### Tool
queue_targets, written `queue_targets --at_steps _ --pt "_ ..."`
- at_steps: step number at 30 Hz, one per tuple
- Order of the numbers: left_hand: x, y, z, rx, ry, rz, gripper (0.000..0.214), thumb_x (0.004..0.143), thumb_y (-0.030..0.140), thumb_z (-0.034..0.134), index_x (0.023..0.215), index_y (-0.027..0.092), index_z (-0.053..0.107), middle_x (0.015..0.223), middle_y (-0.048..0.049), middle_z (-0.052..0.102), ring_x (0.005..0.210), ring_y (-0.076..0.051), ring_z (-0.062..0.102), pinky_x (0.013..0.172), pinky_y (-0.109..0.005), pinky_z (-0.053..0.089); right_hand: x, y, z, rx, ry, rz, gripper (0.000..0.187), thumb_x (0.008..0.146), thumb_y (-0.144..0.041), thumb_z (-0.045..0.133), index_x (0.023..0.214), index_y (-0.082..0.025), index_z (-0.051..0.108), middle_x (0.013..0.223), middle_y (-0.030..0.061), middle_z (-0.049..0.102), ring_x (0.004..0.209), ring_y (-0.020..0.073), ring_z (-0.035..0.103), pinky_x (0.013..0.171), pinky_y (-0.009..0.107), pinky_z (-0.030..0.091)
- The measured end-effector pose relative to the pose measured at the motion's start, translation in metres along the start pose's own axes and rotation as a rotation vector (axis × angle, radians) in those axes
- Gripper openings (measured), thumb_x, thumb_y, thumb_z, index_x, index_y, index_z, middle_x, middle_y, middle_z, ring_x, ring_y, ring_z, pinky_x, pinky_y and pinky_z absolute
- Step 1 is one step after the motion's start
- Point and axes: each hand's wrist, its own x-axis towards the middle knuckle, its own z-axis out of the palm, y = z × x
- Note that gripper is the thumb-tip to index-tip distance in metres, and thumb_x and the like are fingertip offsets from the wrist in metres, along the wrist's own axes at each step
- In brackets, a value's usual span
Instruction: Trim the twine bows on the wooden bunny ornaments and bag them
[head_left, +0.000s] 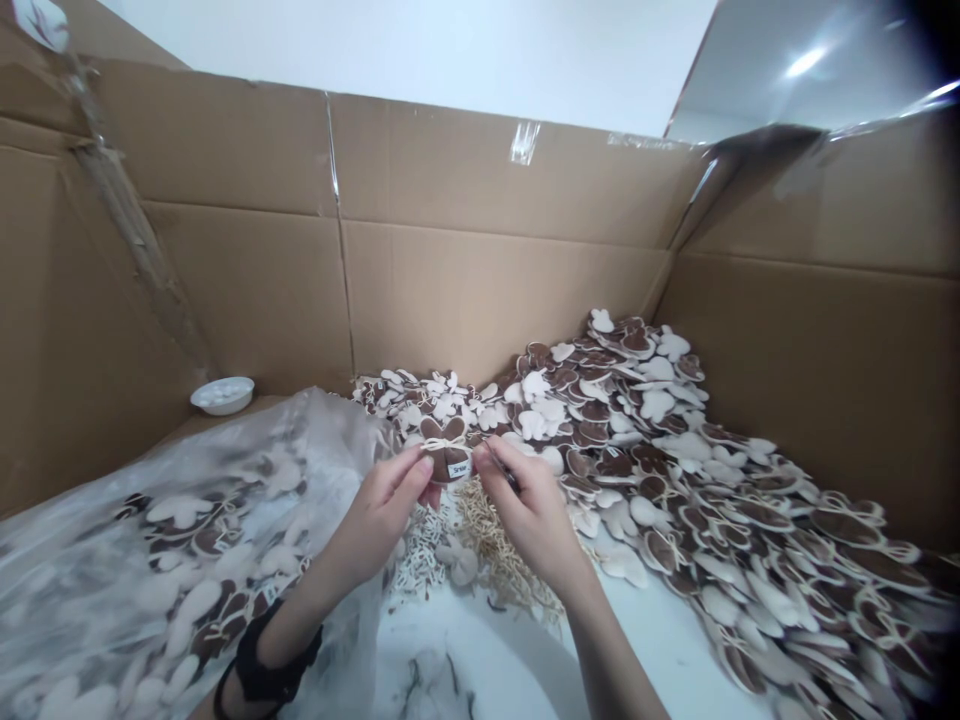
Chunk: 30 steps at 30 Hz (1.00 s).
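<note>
My left hand (384, 512) pinches a brown bunny-shaped felt patch (433, 462) at its left edge. A cream string bow (445, 442) crosses the patch below its ears, and a small white label with dark lettering (458, 468) sits at its lower right. Beside the label, my right hand (534, 512) is closed around a thin dark tool (507, 470); its kind is hard to make out. The right fingertips are close to the patch's right edge, and whether they touch it I cannot tell. Below the hands lie small white pieces (421, 560) and cream string bits (491, 540).
A large heap of similar brown and white bunny patches (660, 450) fills the right side and back. On the left, a clear plastic bag (315, 430) holds more patches. A small white bowl (223, 398) stands behind it. Cardboard walls (495, 290) enclose the white table (480, 665).
</note>
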Motion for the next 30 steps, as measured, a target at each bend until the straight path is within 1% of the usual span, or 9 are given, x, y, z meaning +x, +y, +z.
queue_targets --at_steps 5,8,14,17,20,22,24,27,30 --pt "0.0 0.0 -0.001 0.009 -0.001 -0.014 0.032 0.096 0.037 0.036 0.081 0.018 0.057 0.066 0.0017 0.053 0.066 -0.015 0.05 0.065 -0.027 0.038 0.001 -0.001 -0.001 0.001 0.017 -0.018 0.029 0.094 -0.031 0.04 0.068 -0.019 0.047 0.057 -0.0036 0.043 0.052 0.012 0.038 0.051 0.024 0.028" --pt "0.0 -0.002 -0.001 0.02 0.011 -0.022 0.033 0.096 0.038 0.036 0.078 0.018 0.055 0.066 0.0014 0.052 0.066 -0.015 0.05 0.065 -0.027 0.038 -0.001 -0.001 0.0 -0.013 0.054 -0.035 0.029 0.092 -0.03 0.043 0.065 -0.02 0.046 0.056 -0.0037 0.043 0.051 0.0118 0.038 0.05 0.024 0.028" --pt "0.0 -0.003 0.001 0.016 0.016 0.003 0.032 0.094 0.037 0.039 0.072 0.019 0.054 0.067 0.0008 0.053 0.067 -0.016 0.051 0.066 -0.028 0.039 -0.002 -0.002 0.006 -0.123 -0.012 -0.055 0.022 0.088 -0.03 0.05 0.07 -0.022 0.04 0.057 -0.0044 0.043 0.051 0.0122 0.038 0.051 0.025 0.027" --pt "-0.002 -0.001 0.003 -0.003 0.012 0.014 0.033 0.093 0.038 0.039 0.068 0.02 0.053 0.067 -0.0004 0.054 0.067 -0.017 0.052 0.065 -0.028 0.041 0.0 -0.001 0.009 -0.125 0.014 -0.045 0.03 0.084 -0.037 0.058 0.071 -0.023 0.035 0.058 -0.0051 0.041 0.052 0.0123 0.036 0.051 0.025 0.026" --pt "-0.003 0.001 0.003 -0.019 -0.008 0.012 0.034 0.092 0.036 0.039 0.066 0.019 0.052 0.065 -0.0002 0.053 0.065 -0.017 0.052 0.062 -0.028 0.041 0.003 0.003 0.011 -0.026 0.011 -0.003 0.038 0.081 -0.042 0.062 0.068 -0.023 0.031 0.058 -0.0061 0.034 0.051 0.0115 0.031 0.048 0.025 0.024" --pt "-0.003 0.001 0.003 -0.029 -0.024 0.008 0.032 0.091 0.034 0.04 0.065 0.019 0.052 0.064 0.0001 0.053 0.064 -0.016 0.051 0.063 -0.027 0.04 0.004 0.006 0.011 0.066 -0.012 0.028 0.039 0.082 -0.041 0.06 0.067 -0.023 0.03 0.059 -0.0061 0.032 0.052 0.0114 0.028 0.046 0.024 0.023" --pt "-0.003 0.0 0.003 -0.041 -0.033 0.007 0.032 0.091 0.033 0.041 0.065 0.018 0.051 0.064 0.0004 0.051 0.064 -0.015 0.05 0.064 -0.027 0.04 0.005 0.008 0.012 0.111 -0.033 0.023 0.035 0.086 -0.04 0.056 0.067 -0.023 0.031 0.06 -0.0055 0.033 0.053 0.012 0.03 0.047 0.024 0.025" --pt "-0.002 -0.002 0.003 -0.066 -0.026 0.0 0.031 0.091 0.034 0.042 0.067 0.017 0.052 0.064 0.0008 0.05 0.063 -0.014 0.048 0.063 -0.027 0.039 0.006 0.011 0.013 0.044 -0.058 -0.038 0.029 0.093 -0.035 0.045 0.07 -0.023 0.033 0.06 -0.0041 0.038 0.054 0.0131 0.036 0.051 0.026 0.027" --pt "-0.002 -0.006 0.004 -0.105 0.003 -0.01 0.03 0.09 0.035 0.044 0.069 0.017 0.055 0.064 0.001 0.05 0.063 -0.014 0.047 0.063 -0.027 0.039 0.005 0.013 0.015 -0.074 -0.046 -0.122 0.024 0.094 -0.027 0.04 0.071 -0.023 0.034 0.059 -0.0037 0.039 0.052 0.0134 0.036 0.052 0.027 0.025"
